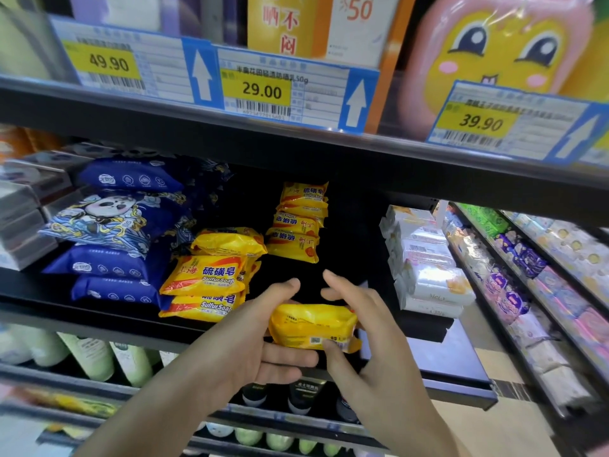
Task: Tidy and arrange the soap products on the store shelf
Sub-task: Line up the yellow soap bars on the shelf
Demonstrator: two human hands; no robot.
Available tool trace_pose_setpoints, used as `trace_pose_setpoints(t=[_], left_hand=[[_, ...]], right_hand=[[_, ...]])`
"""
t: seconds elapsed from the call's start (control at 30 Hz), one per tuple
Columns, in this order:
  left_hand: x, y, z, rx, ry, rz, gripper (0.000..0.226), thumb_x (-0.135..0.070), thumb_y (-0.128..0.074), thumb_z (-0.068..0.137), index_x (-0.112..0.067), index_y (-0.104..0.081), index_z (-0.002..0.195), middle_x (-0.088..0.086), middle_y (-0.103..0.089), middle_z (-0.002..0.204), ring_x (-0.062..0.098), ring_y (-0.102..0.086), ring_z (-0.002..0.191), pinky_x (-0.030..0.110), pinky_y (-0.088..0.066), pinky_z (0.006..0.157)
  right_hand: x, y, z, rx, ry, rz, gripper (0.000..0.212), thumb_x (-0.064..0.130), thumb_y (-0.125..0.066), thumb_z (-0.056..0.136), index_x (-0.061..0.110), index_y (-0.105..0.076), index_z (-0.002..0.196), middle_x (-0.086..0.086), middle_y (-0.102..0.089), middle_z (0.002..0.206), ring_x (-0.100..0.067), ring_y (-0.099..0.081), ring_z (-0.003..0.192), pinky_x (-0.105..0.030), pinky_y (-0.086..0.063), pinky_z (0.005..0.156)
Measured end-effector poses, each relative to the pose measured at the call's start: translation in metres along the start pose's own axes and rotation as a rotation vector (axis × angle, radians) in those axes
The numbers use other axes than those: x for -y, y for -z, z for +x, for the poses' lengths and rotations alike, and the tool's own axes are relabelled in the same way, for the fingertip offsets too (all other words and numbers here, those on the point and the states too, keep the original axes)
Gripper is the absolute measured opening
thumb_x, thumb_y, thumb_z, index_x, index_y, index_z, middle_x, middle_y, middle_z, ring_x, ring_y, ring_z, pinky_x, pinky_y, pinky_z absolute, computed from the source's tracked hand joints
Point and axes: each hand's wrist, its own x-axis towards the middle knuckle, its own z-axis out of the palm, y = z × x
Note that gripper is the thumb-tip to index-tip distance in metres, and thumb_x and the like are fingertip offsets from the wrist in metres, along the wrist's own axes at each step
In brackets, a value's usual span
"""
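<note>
Both forearms entered from the lower edge and converged in front of the black shelf [99, 293]. The left hand [263, 338] was palm-up beneath a yellow soap pack [313, 324], thumb raised above the pack's left end, fingers extended under it. The right hand [359, 328] gripped the pack's right end: thumb pressed on the near edge by the barcode, index finger raised clear of it. The pack was held just in front of the shelf edge, back face up; its fine print was unreadable.

On the shelf, a left stack [211, 275] of yellow packs read "Sulfur Soap" with Chinese characters. A rear stack [300, 222] carried the same print, and its lower packs lay upside down. Blue packs [115, 232] lay to the left, one printed with a panda figure. White packs [425, 258] were stacked to the right.

Price tags on the rail of the shelf above read 49.90 [108, 62], 29.00 [262, 90] and 39.90 [481, 122], each beside a white up-arrow. A box [357, 24] above showed "50".
</note>
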Motion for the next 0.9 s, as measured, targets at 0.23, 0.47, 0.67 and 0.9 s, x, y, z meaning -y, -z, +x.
trace_pose_setpoints(t=[0.23,0.47,0.67,0.9], left_hand=[[0.001,-0.006,-0.002,-0.174,0.006,0.014,0.041,-0.03,-0.077,0.088,-0.011,-0.069,0.124,0.014,-0.08,0.102,0.03,-0.08,0.088,0.027,-0.058,0.052],[0.002,-0.006,-0.002,-0.147,-0.07,0.073,0.021,-0.009,-0.067,0.093,-0.019,-0.085,0.098,0.01,-0.081,0.103,0.026,-0.079,0.084,0.024,-0.057,0.055],[0.006,-0.006,-0.002,-0.146,-0.324,0.291,0.039,-0.03,-0.074,0.076,-0.034,-0.075,0.115,-0.015,-0.076,0.118,0.008,-0.074,0.099,0.021,-0.057,0.068],[0.009,-0.003,-0.004,-0.076,-0.498,0.433,0.048,-0.007,-0.075,0.087,-0.047,-0.07,0.114,-0.016,-0.072,0.124,0.009,-0.07,0.114,0.024,-0.058,0.085]], right_hand=[[-0.003,0.0,-0.002,-0.024,0.001,-0.001,0.085,0.002,-0.069,0.088,0.042,-0.037,0.156,0.014,-0.048,0.146,-0.016,-0.053,0.133,-0.016,-0.043,0.102],[-0.007,0.001,-0.005,-0.043,-0.078,0.021,0.089,0.016,-0.075,0.083,0.05,-0.034,0.154,0.015,-0.048,0.146,-0.013,-0.053,0.135,-0.025,-0.045,0.105],[-0.003,0.008,-0.005,-0.033,-0.188,0.177,0.074,0.056,-0.071,0.083,0.055,-0.037,0.148,0.019,-0.045,0.151,-0.008,-0.047,0.14,-0.025,-0.046,0.108],[-0.002,0.024,0.01,0.136,-0.078,-0.049,0.048,0.041,-0.076,0.084,0.042,-0.057,0.129,0.019,-0.051,0.142,-0.012,-0.046,0.138,-0.031,-0.042,0.104]])
